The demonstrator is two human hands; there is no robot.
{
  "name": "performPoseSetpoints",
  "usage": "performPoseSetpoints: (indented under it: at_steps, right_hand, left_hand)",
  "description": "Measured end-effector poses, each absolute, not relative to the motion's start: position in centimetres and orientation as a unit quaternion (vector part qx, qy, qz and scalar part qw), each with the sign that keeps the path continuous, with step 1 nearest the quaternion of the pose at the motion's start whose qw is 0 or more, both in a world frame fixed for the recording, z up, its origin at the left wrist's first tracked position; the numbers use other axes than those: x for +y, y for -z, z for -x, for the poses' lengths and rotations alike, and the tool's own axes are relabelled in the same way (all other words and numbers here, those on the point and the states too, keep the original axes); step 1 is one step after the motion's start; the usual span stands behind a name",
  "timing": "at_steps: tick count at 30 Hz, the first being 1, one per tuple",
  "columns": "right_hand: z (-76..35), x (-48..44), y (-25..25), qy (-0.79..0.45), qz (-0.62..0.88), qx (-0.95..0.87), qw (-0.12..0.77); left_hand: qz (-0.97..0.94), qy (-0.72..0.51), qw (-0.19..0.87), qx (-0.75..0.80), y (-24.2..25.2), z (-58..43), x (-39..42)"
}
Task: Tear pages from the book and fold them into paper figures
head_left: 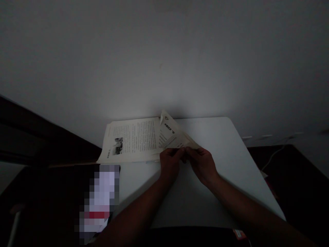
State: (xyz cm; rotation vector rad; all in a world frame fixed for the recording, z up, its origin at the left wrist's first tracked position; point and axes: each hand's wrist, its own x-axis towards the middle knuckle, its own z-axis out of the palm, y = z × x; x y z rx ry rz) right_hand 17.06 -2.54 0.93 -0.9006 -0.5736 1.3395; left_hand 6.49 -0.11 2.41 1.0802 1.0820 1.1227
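Note:
A printed sheet of paper, folded into an angular shape, is raised off the white table near its middle. My left hand pinches its lower edge from the left, fingers closed. My right hand pinches the same edge from the right, and the two hands touch. Behind and to the left lies an open book with text and a small photo, flat on the table by the wall.
A dark object with a blurred, pixelated patch lies at the table's left front. A plain white wall rises right behind the table. A pale cable runs over the dark floor on the right.

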Motion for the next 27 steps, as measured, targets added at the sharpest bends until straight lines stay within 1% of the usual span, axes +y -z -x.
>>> performPoseSetpoints:
  at_steps: [5,11,20,27]
  right_hand:
    - [-17.4,-2.6,-0.9,-0.582,0.431,-0.252,0.642]
    - [-17.8,-2.7,-1.5,-0.618,0.408,-0.249,0.624]
    - [-17.9,-2.8,-2.1,-0.644,0.410,-0.240,0.600]
    - [-19.5,-2.6,-2.0,-0.629,0.434,-0.303,0.569]
  left_hand:
    - [-0.440,-0.485,0.602,0.457,-2.0,-6.7,-0.2]
    - [-0.434,-0.479,0.591,0.483,-2.4,-6.5,0.0]
    - [-0.416,-0.476,0.611,0.476,-2.5,-6.3,0.2]
    - [-0.411,-0.484,0.615,0.468,-2.4,-5.6,0.7]
